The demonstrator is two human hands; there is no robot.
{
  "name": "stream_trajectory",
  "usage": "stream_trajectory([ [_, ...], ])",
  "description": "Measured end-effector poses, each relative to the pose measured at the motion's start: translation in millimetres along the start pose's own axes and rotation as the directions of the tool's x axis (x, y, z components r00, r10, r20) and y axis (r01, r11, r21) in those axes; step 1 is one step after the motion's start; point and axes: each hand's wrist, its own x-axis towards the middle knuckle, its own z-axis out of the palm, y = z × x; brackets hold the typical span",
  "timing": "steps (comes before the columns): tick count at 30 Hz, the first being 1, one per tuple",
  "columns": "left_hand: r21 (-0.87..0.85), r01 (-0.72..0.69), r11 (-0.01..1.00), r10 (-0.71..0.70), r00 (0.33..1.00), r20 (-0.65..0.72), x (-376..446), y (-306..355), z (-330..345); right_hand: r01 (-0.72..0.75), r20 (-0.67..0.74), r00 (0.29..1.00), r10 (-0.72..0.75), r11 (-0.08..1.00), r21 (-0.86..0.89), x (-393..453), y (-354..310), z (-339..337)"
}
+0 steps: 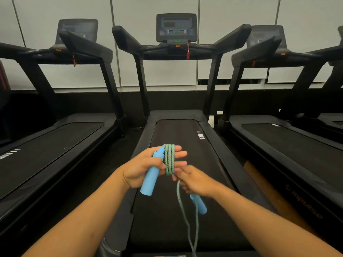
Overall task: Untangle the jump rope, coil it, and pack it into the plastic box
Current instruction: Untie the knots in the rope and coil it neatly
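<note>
My left hand [143,168] holds one blue handle [151,176] of the jump rope against its palm, thumb over it. Three turns of the green-and-blue braided rope [170,160] wrap around its outstretched fingers. My right hand [196,180] pinches the rope just below those turns. From there a loose length of rope [185,216] hangs down in a loop toward the bottom edge of the view. The second blue handle [200,204] dangles under my right hand. No plastic box shows in this view.
I stand at the rear of a black treadmill, its belt [176,130] stretching ahead to a console [176,27]. More treadmills [55,140] [289,141] flank it left and right. A white paneled wall lies behind.
</note>
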Motion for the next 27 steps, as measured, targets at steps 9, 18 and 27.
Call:
stream_trajectory([
  [9, -0.018, -0.108, 0.994, 0.095, 0.934, -0.345, -1.7, -3.1, -35.9, 0.05, 0.272, 0.961, 0.039, 0.949, -0.312, -26.7, -29.5, 30.3],
  [18, 0.516, 0.269, 0.813, -0.136, 0.95, -0.281, -9.9, -23.0, -35.6, 0.288, 0.181, 0.957, -0.225, 0.786, -0.547, -34.6, -93.6, -7.7],
  [27, 0.402, 0.223, 0.888, -0.262, 0.964, 0.044, -8.1, -2.7, 2.1, 0.124, -0.231, 0.949, -0.214, 0.928, -0.351, -12.1, -52.8, -65.7],
])
